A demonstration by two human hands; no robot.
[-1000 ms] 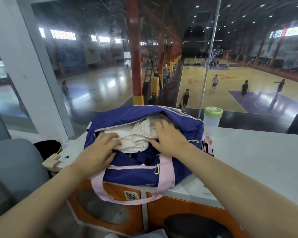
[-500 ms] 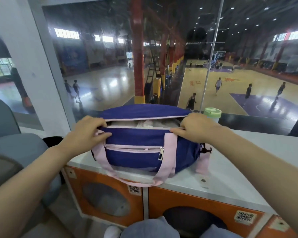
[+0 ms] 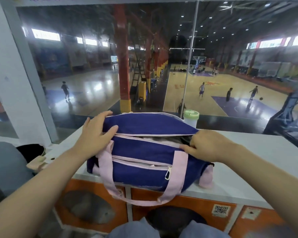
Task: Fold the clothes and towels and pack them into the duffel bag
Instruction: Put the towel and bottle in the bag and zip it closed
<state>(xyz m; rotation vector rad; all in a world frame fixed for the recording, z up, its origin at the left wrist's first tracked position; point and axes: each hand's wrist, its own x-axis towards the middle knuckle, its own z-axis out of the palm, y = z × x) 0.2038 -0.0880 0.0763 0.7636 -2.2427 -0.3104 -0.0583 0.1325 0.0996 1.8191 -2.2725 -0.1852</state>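
The white counter (image 3: 258,157) carries the navy duffel bag (image 3: 144,157), whose pink straps hang over the near edge. Pale folded cloth (image 3: 163,140) shows through its part-open top. The left hand (image 3: 95,134) lies spread over the bag's left end, fingers fairly straight; the right hand (image 3: 206,145) pinches the opening's right end. A green-lidded bottle (image 3: 191,117) stands behind the bag

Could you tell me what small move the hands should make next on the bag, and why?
Probably draw the zipper closed along the top. The bag is packed, with pale cloth showing through a narrow gap; the left hand steadies one end and the right hand pinches the opening's other end.
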